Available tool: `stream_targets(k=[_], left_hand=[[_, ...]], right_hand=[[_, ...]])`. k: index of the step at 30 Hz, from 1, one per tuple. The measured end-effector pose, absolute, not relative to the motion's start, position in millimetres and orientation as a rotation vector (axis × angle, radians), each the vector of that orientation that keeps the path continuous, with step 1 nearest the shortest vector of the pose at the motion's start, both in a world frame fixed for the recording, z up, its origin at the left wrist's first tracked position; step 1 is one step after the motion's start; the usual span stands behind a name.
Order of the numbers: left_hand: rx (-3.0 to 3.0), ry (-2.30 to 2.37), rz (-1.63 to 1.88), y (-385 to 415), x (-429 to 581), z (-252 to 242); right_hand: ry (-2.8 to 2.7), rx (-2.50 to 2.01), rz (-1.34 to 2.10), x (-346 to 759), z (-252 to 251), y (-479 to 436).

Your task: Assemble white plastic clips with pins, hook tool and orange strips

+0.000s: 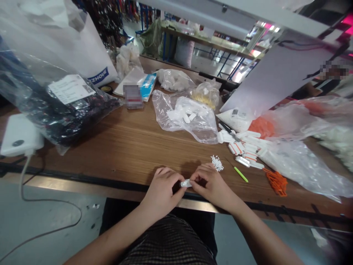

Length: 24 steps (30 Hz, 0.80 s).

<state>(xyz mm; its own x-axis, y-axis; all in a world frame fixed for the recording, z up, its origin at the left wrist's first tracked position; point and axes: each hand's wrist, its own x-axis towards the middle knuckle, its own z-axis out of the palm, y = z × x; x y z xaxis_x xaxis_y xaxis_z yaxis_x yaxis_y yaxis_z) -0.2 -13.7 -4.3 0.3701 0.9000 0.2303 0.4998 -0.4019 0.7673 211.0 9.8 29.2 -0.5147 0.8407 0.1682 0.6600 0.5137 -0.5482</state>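
Note:
My left hand and my right hand meet at the near edge of the wooden table. Both pinch a small white plastic part between their fingertips, one at each end. A little heap of tiny white pieces lies just beyond my right hand. To its right lie a green stick and a pile of white parts with orange marks.
A clear bag of white parts sits mid-table. Orange pieces and large clear bags fill the right side. A dark bagged bundle and a white charger with cable are at the left. A white board leans at the back right.

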Motion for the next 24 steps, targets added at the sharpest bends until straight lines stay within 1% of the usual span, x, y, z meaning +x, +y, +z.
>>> stream_targets(k=[6,14,17,21,24], left_hand=[[2.038,1.206,0.863,-14.1,0.5,-2.6],[2.027,1.2,0.878,-13.3,0.5,-1.1],[2.029,1.195,0.875,-13.4,0.5,-1.3],[2.041,1.203,0.868,-13.8,0.2,-1.3],[2.058,1.213,0.855,-13.8,0.0,-1.3]], right_hand=[[-2.348,-1.228,0.619,211.0,28.7,8.7],[-2.49,-1.182,0.524,216.3,47.3,6.0],[-2.513,-1.175,0.424,215.8,44.4,1.0],[-2.593,-1.138,0.156,206.8,36.6,-10.6],[-2.557,-1.154,0.127,209.2,33.5,-13.3]])
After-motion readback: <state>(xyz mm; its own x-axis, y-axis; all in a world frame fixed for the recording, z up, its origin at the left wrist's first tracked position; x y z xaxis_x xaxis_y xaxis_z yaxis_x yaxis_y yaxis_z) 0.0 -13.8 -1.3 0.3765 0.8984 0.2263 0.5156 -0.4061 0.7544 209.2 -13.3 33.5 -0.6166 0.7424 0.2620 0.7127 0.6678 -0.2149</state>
